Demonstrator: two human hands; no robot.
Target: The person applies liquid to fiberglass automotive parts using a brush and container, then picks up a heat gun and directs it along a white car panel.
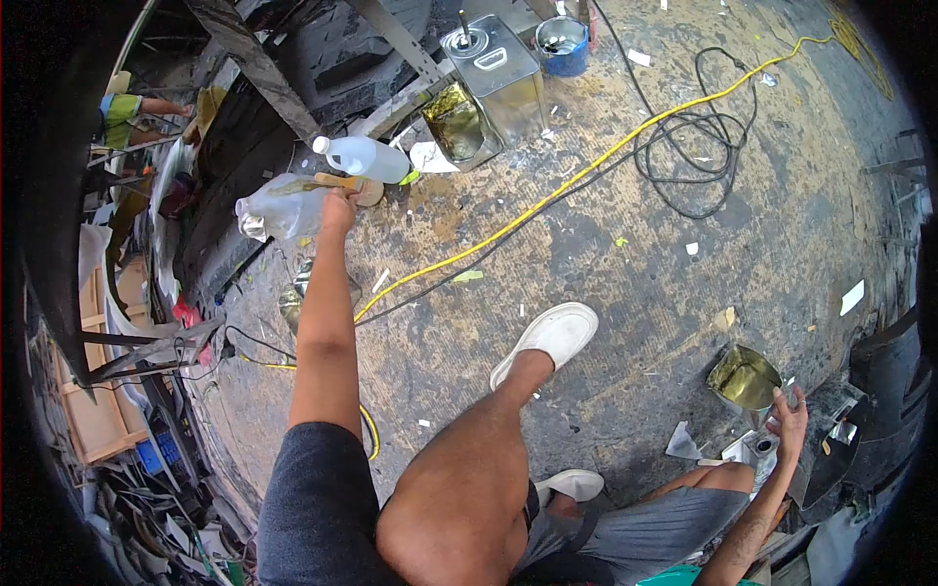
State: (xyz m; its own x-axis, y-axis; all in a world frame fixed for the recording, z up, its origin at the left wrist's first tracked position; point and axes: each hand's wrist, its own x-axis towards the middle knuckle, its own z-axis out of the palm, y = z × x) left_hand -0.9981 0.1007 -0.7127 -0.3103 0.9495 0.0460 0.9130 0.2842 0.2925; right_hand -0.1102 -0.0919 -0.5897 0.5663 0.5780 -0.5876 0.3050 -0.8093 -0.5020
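My left hand (338, 211) reaches out at the upper left, fingers closed around what looks like a paintbrush (339, 182) with a wooden handle. Just beyond it, a translucent jug (366, 159) with a white cap leans on its side. Crumpled clear plastic (283, 207), perhaps a bottle or bag, lies left of the hand. Below that, partly behind my forearm, is a shiny metal tin (292, 305). A cut-open tin (457, 122) with yellowish insides sits farther off, beside a tall metal can (510, 73). My right hand is out of view.
A co-worker's hand (788, 422) is beside another open tin (745, 378) at the right. A yellow cord (547, 202) and a coiled black cable (718, 146) cross the stained floor. A blue bucket (564, 49) stands at the back. Metal frames and scrap line the left side.
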